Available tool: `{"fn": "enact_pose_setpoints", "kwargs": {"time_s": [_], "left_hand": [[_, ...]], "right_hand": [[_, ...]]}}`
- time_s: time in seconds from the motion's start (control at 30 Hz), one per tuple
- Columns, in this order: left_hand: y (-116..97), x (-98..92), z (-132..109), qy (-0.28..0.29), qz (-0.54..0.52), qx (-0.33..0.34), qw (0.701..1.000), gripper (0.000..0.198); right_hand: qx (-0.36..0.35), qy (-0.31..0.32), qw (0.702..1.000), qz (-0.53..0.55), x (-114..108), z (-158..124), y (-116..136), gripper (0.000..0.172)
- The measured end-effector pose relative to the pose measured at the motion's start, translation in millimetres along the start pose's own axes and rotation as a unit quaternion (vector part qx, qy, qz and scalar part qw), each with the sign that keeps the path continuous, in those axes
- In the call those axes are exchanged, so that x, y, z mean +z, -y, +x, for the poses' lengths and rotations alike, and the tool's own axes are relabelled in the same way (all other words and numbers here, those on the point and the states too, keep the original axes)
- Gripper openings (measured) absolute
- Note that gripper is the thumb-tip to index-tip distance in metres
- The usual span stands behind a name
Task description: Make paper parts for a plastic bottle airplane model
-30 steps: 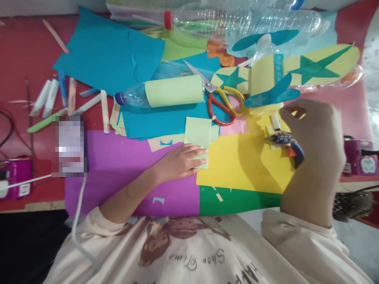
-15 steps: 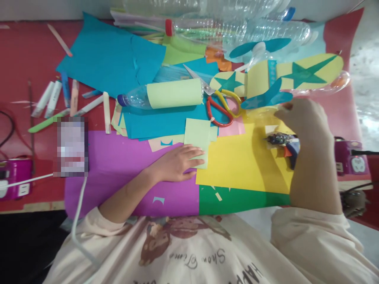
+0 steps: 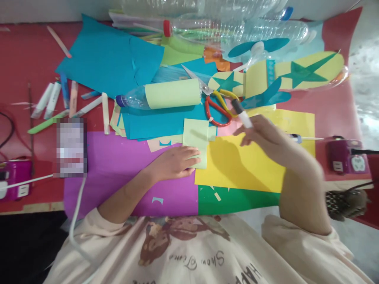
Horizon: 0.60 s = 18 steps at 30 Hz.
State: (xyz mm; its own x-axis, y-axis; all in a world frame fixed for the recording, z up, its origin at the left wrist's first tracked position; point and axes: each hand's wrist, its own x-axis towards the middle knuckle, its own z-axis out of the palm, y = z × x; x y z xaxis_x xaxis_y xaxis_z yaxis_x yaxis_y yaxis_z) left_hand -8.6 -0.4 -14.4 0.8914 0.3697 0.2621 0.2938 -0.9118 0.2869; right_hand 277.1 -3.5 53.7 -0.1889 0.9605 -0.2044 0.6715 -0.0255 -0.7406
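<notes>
My left hand (image 3: 177, 161) lies flat, fingers stretched, on a small pale green paper square (image 3: 196, 138) at the seam of the purple sheet (image 3: 118, 165) and the yellow sheet (image 3: 251, 165). My right hand (image 3: 263, 136) is raised over the yellow sheet, fingers closed round a white marker (image 3: 242, 114) whose dark end points up and left toward the red and yellow scissors (image 3: 220, 106). A plastic bottle wrapped in pale green paper (image 3: 166, 94) lies on blue paper just beyond my left hand.
Blue paper sheets (image 3: 109, 59), clear bottles (image 3: 237, 27) and a yellow paper shape with green stars (image 3: 296, 73) fill the far side. Several markers (image 3: 59, 98) lie at left beside a phone (image 3: 71, 148). Purple power strips sit at both edges (image 3: 346, 156). A green sheet (image 3: 237, 199) lies nearest me.
My right hand has swung left from the glue-gun spot at the right, now holding a white marker above the yellow sheet. The left hand has stayed on the green square.
</notes>
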Motion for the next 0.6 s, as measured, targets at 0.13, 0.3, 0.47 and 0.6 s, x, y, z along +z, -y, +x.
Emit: {"fn": "enact_pose_setpoints", "kwargs": {"time_s": [0.13,0.3,0.47,0.6], "left_hand": [[0.0,-0.4,0.9,-0.056,-0.014,-0.004,0.998,0.018],[0.0,-0.3,2.9,-0.075,-0.002,-0.005,0.997,0.023],[-3.8,4.5,4.0,-0.07,-0.01,0.007,0.997,0.023],[-9.5,8.1,6.8,-0.055,-0.01,0.032,0.998,0.026]], "right_hand": [[-0.017,-0.007,0.997,0.075,45.4,30.1,-10.7,0.032],[-0.042,-0.058,0.995,0.063,57.3,42.7,-19.6,0.025],[-0.052,-0.108,0.992,0.047,57.8,47.1,-20.5,0.019],[-0.074,-0.06,0.985,0.145,68.2,49.7,-14.5,0.02]]}}
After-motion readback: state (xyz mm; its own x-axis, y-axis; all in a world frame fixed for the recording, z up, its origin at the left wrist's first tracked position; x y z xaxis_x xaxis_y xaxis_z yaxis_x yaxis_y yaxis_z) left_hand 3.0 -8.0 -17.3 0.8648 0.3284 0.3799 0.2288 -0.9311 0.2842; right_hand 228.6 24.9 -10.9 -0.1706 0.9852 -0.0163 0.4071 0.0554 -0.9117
